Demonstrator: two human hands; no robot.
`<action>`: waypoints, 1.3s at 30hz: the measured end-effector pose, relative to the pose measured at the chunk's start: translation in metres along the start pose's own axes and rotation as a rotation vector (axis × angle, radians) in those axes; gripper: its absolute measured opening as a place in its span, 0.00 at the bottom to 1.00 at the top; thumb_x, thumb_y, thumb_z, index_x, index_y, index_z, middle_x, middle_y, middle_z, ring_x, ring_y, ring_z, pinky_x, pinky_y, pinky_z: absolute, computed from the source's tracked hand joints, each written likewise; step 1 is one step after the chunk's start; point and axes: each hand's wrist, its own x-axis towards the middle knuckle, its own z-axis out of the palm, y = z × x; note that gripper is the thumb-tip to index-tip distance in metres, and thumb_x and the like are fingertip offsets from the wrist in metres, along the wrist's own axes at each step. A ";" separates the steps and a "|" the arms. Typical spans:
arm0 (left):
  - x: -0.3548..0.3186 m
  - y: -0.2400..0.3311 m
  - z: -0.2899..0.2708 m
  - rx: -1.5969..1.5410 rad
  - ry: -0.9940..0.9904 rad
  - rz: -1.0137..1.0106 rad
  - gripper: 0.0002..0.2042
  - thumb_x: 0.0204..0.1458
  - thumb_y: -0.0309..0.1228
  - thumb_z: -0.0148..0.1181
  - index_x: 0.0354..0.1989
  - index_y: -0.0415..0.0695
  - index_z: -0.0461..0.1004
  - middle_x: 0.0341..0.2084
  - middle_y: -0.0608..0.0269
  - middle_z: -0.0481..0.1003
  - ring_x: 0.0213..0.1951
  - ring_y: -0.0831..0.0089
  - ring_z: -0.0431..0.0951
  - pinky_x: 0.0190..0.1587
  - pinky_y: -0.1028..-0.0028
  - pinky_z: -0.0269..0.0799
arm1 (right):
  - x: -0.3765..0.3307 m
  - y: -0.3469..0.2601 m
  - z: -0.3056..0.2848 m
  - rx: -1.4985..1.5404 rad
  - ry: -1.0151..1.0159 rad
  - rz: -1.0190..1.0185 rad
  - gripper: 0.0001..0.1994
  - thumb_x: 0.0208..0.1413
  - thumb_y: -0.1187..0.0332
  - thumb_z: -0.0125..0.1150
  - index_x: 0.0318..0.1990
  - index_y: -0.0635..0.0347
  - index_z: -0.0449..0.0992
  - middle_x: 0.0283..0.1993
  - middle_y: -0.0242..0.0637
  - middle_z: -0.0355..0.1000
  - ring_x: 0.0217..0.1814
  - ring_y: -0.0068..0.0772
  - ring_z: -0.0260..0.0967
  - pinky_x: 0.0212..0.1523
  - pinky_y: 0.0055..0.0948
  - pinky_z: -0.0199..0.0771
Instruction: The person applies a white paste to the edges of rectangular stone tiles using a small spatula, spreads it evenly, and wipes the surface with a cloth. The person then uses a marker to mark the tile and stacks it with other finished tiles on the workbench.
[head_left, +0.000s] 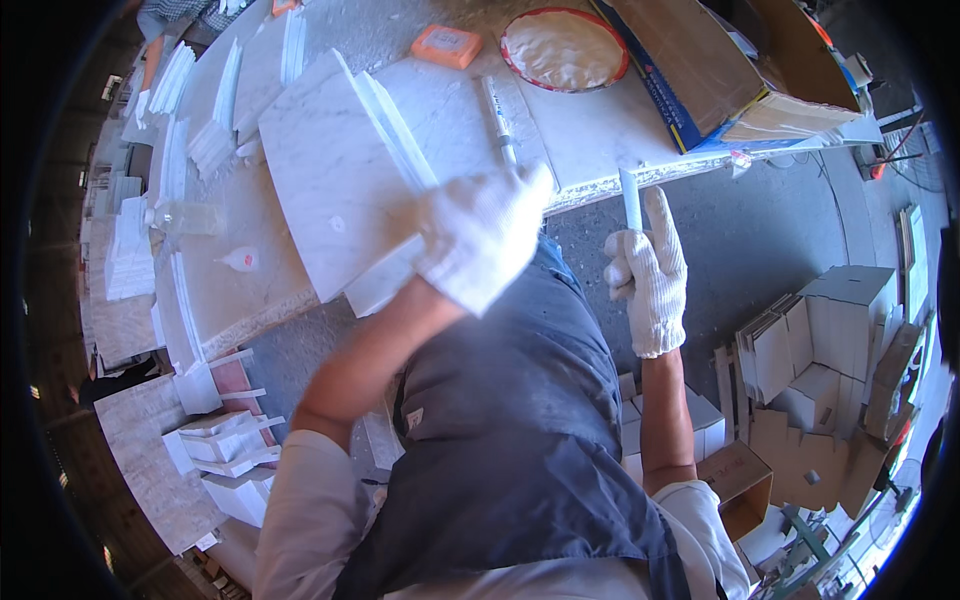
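My left hand, in a white glove, grips the near edge of a stack of white marble slabs lying on the stone worktop. The top slab is wide and curved at its near edge; thinner strips show along its right side. My right hand, also gloved, is held off the worktop's front edge and holds a short white stick-like piece upright between thumb and fingers. A white pen-like marker lies on the worktop just beyond my left hand.
An orange sponge block, a red-rimmed bowl of white paste and an open cardboard box stand at the back. Marble strips and a small glue bottle lie left. Cardboard boxes and marble pieces crowd the floor.
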 end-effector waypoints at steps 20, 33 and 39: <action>0.216 -0.108 0.053 0.161 -0.793 -0.123 0.12 0.55 0.28 0.54 0.37 0.33 0.81 0.31 0.46 0.81 0.28 0.56 0.81 0.30 0.61 0.78 | -0.026 0.020 -0.032 0.108 0.044 0.200 0.39 0.63 0.61 0.64 0.76 0.65 0.53 0.39 0.32 0.74 0.32 0.19 0.70 0.30 0.18 0.72; 0.119 -0.156 -0.024 -0.181 -0.370 -0.215 0.36 0.61 0.61 0.52 0.69 0.48 0.68 0.60 0.54 0.75 0.60 0.58 0.75 0.61 0.66 0.69 | -0.023 0.045 -0.039 0.197 -0.079 0.191 0.19 0.67 0.59 0.64 0.57 0.63 0.73 0.39 0.34 0.74 0.35 0.23 0.70 0.32 0.24 0.75; 0.005 -0.179 -0.066 -0.686 0.022 -0.395 0.20 0.66 0.46 0.56 0.48 0.39 0.78 0.41 0.60 0.81 0.43 0.71 0.79 0.49 0.68 0.74 | -0.006 0.035 -0.019 0.148 -0.248 0.164 0.20 0.60 0.53 0.71 0.49 0.60 0.78 0.39 0.28 0.70 0.39 0.23 0.67 0.40 0.25 0.71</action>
